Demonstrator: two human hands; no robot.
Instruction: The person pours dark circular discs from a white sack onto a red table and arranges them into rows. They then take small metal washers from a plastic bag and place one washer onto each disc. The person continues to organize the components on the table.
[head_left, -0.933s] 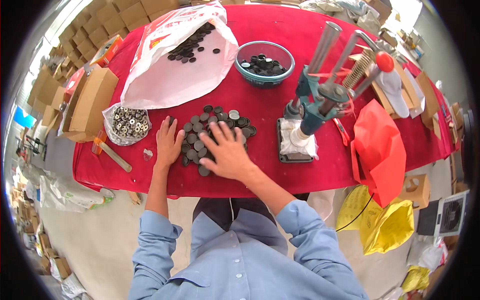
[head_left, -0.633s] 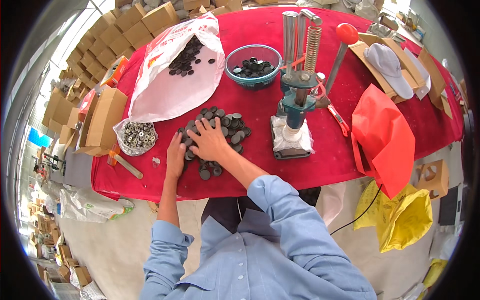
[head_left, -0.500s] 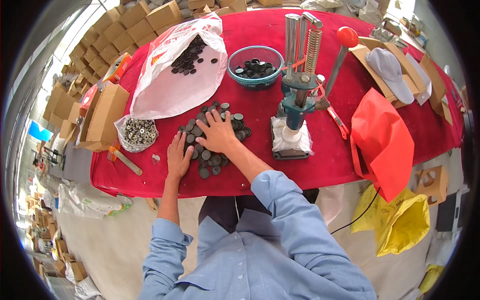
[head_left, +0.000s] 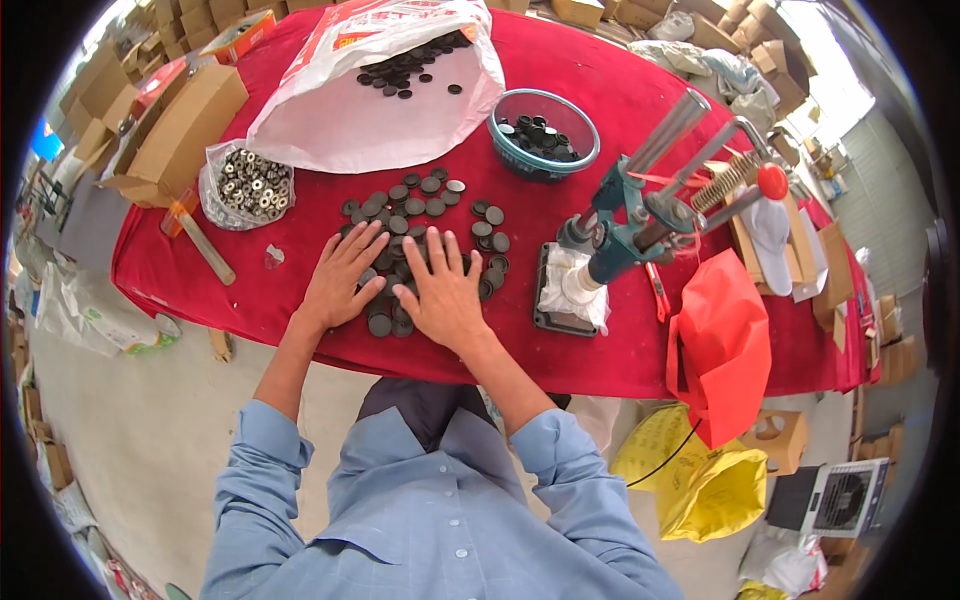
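Round black caps (head_left: 412, 207) lie in a loose pile on the red tablecloth. My left hand (head_left: 342, 277) rests on the pile's left edge, its fingers stretched out. My right hand (head_left: 445, 295) lies flat over the front middle of the pile, fingers spread, and hides the caps beneath it. Neither hand grips anything. Behind the pile a white sack (head_left: 350, 140) lies on its side, with more black caps (head_left: 405, 68) in its mouth. A blue-green bowl (head_left: 507, 152) of similar caps stands at the back right.
Right of the pile stands a green hand press (head_left: 612, 250) with a red-knobbed lever. A bag of metal rings (head_left: 250, 187) and a clear-handled tool (head_left: 207, 245) sit left. A red cloth bag (head_left: 722, 345) hangs over the front right edge. Cardboard boxes (head_left: 185, 135) are at the left.
My right hand has come back toward me over the pile, and my left now lies flatter beside it. The caps look more spread out. The view has shifted and tilted.
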